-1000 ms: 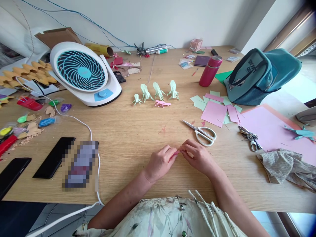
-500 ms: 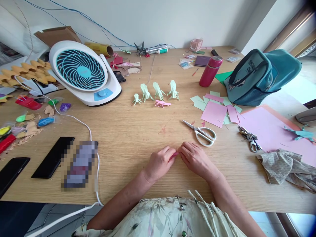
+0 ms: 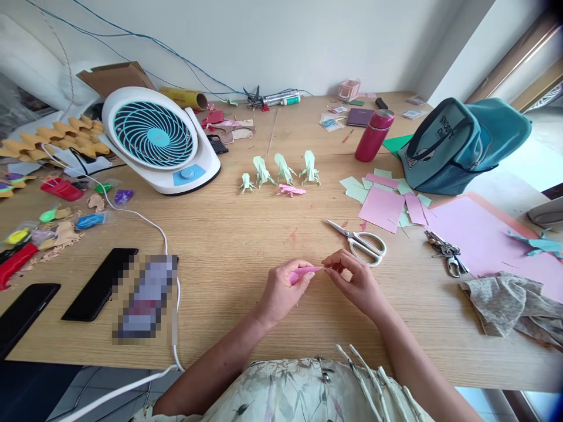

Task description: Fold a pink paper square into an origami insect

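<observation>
A folded piece of pink paper (image 3: 303, 271) narrows to a thin point toward the right. My left hand (image 3: 284, 288) is closed around its wider end, thumb on the near side. At the pointed tip, the fingers of my right hand (image 3: 352, 275) are pinched together on the paper. Just beyond my right hand lie the white-handled scissors (image 3: 363, 243), blades toward the far left. Farther off, several pale green origami insects (image 3: 284, 168) stand in a row, with a pink origami insect (image 3: 290, 190) in front of them.
Pink and green paper sheets (image 3: 382, 208) lie at right, near a red bottle (image 3: 375, 136) and a teal bag (image 3: 461, 146). Keys (image 3: 447, 253) and a grey cloth (image 3: 505, 302) are nearer. A fan (image 3: 158, 140), its white cable (image 3: 177, 305) and dark phones (image 3: 100, 284) occupy the left.
My hands have turned so that more of the pink paper shows, its pointed end now visible between them. My right fingers have lifted and opened out somewhat. The view has shifted slightly.
</observation>
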The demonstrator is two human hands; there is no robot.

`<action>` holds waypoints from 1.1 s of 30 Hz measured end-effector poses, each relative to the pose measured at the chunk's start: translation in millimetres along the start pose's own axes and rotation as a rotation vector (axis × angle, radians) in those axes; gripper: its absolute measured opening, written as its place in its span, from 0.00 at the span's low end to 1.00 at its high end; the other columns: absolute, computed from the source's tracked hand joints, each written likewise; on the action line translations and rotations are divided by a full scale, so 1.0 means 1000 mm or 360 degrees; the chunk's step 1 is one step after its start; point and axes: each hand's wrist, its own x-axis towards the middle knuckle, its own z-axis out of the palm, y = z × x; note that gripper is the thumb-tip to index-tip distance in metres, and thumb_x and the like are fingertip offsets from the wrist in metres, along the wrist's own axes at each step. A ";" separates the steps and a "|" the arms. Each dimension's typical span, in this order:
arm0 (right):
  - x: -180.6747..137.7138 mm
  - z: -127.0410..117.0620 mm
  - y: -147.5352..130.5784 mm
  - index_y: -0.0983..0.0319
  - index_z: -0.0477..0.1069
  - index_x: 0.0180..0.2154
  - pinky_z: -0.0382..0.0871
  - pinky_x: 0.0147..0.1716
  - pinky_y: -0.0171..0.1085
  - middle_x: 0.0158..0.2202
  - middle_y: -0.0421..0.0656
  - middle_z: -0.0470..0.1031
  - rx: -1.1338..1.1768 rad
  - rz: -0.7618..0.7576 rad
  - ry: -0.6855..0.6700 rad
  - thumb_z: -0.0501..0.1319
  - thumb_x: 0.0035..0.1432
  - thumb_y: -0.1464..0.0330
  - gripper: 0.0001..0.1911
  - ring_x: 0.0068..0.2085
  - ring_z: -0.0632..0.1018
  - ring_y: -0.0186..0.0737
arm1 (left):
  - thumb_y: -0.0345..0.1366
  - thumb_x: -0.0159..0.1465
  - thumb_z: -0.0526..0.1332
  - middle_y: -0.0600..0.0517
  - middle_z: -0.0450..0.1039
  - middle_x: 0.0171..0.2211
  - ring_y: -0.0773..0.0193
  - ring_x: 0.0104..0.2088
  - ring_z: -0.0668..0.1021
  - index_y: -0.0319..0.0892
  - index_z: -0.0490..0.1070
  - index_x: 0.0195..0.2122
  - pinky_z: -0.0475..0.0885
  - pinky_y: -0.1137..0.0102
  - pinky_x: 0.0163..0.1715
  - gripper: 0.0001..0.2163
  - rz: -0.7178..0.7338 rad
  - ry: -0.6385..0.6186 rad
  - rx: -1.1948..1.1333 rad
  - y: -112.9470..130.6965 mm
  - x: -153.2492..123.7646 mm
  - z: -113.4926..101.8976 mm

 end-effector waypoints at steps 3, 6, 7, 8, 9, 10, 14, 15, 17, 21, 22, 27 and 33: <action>0.000 0.003 -0.002 0.59 0.73 0.37 0.67 0.35 0.37 0.35 0.41 0.72 0.0197 0.0098 -0.0026 0.62 0.64 0.66 0.03 0.34 0.72 0.37 | 0.40 0.66 0.60 0.56 0.68 0.25 0.72 0.20 0.69 0.43 0.77 0.43 0.65 0.81 0.11 0.10 -0.0052 0.0001 -0.0142 -0.001 -0.001 0.002; 0.001 0.007 -0.003 0.59 0.73 0.35 0.65 0.33 0.36 0.33 0.40 0.72 0.0296 0.0108 -0.0026 0.63 0.64 0.65 0.05 0.33 0.71 0.37 | 0.40 0.66 0.61 0.57 0.66 0.24 0.73 0.20 0.68 0.41 0.76 0.42 0.66 0.82 0.12 0.10 -0.0059 -0.0018 -0.0219 -0.002 -0.001 0.004; 0.001 0.007 -0.003 0.59 0.73 0.35 0.65 0.33 0.36 0.32 0.40 0.71 0.0314 0.0099 -0.0013 0.63 0.64 0.65 0.06 0.32 0.71 0.36 | 0.40 0.66 0.61 0.57 0.66 0.23 0.73 0.19 0.68 0.41 0.76 0.42 0.66 0.82 0.12 0.10 -0.0057 -0.0022 -0.0230 -0.001 -0.002 0.005; 0.001 0.008 -0.002 0.59 0.74 0.35 0.65 0.33 0.36 0.32 0.39 0.71 0.0325 0.0087 -0.0001 0.63 0.64 0.64 0.06 0.32 0.71 0.36 | 0.40 0.66 0.61 0.57 0.66 0.23 0.74 0.19 0.68 0.41 0.76 0.41 0.65 0.82 0.12 0.09 -0.0050 -0.0023 -0.0231 -0.001 -0.002 0.005; 0.001 0.008 -0.002 0.59 0.74 0.34 0.65 0.33 0.36 0.31 0.39 0.71 0.0333 0.0070 0.0010 0.63 0.64 0.64 0.06 0.32 0.70 0.36 | 0.40 0.66 0.61 0.58 0.65 0.23 0.74 0.18 0.67 0.41 0.75 0.41 0.65 0.82 0.12 0.09 -0.0038 -0.0019 -0.0220 -0.001 -0.002 0.006; 0.001 0.008 -0.002 0.59 0.74 0.34 0.65 0.32 0.36 0.31 0.39 0.71 0.0338 0.0051 0.0017 0.63 0.64 0.64 0.06 0.31 0.70 0.36 | 0.40 0.66 0.61 0.58 0.65 0.23 0.75 0.18 0.67 0.41 0.75 0.41 0.65 0.82 0.12 0.09 -0.0022 -0.0014 -0.0202 -0.001 -0.003 0.006; 0.001 0.007 -0.001 0.58 0.74 0.34 0.64 0.32 0.36 0.31 0.39 0.71 0.0321 -0.0033 0.0037 0.63 0.65 0.66 0.05 0.32 0.70 0.36 | 0.40 0.68 0.60 0.58 0.65 0.23 0.76 0.17 0.66 0.41 0.75 0.40 0.63 0.82 0.13 0.09 0.0030 -0.0011 -0.0112 -0.001 -0.003 0.005; 0.001 0.007 -0.001 0.58 0.74 0.34 0.64 0.32 0.36 0.31 0.39 0.71 0.0310 -0.0051 0.0041 0.63 0.65 0.66 0.05 0.32 0.70 0.36 | 0.40 0.68 0.60 0.58 0.66 0.23 0.76 0.17 0.66 0.41 0.75 0.40 0.63 0.81 0.13 0.09 0.0043 -0.0009 -0.0097 -0.002 -0.003 0.005; 0.002 0.005 -0.001 0.58 0.75 0.34 0.65 0.33 0.37 0.31 0.40 0.71 0.0285 -0.0087 0.0049 0.63 0.65 0.67 0.05 0.32 0.70 0.36 | 0.40 0.69 0.59 0.57 0.67 0.24 0.76 0.17 0.67 0.41 0.75 0.40 0.63 0.81 0.13 0.09 0.0081 -0.0003 -0.0068 -0.003 -0.003 0.004; 0.002 0.003 -0.003 0.58 0.74 0.34 0.65 0.33 0.37 0.31 0.40 0.71 0.0196 -0.0156 0.0050 0.62 0.65 0.68 0.05 0.32 0.70 0.37 | 0.38 0.69 0.59 0.54 0.70 0.29 0.74 0.20 0.70 0.42 0.76 0.41 0.65 0.81 0.15 0.08 0.0219 0.0031 0.0040 -0.006 -0.003 0.006; 0.002 0.003 -0.004 0.58 0.73 0.34 0.65 0.33 0.37 0.32 0.40 0.71 0.0164 -0.0170 0.0051 0.61 0.65 0.69 0.06 0.32 0.70 0.37 | 0.38 0.69 0.59 0.53 0.71 0.32 0.74 0.21 0.71 0.42 0.76 0.41 0.66 0.81 0.15 0.08 0.0265 0.0042 0.0060 -0.007 -0.003 0.006; 0.001 0.005 -0.006 0.60 0.71 0.34 0.66 0.32 0.37 0.32 0.41 0.70 -0.0019 -0.0251 0.0103 0.60 0.65 0.72 0.05 0.32 0.70 0.37 | 0.32 0.68 0.60 0.48 0.73 0.41 0.66 0.34 0.77 0.43 0.78 0.42 0.76 0.72 0.31 0.07 0.0598 0.0170 0.0406 -0.008 0.000 0.004; 0.000 0.008 -0.008 0.59 0.71 0.36 0.67 0.33 0.38 0.32 0.42 0.71 0.0002 -0.0297 0.0141 0.60 0.66 0.69 0.04 0.32 0.72 0.37 | 0.31 0.66 0.63 0.48 0.73 0.36 0.62 0.38 0.75 0.44 0.80 0.40 0.73 0.68 0.39 0.07 0.0672 0.0211 0.0564 -0.008 0.005 0.000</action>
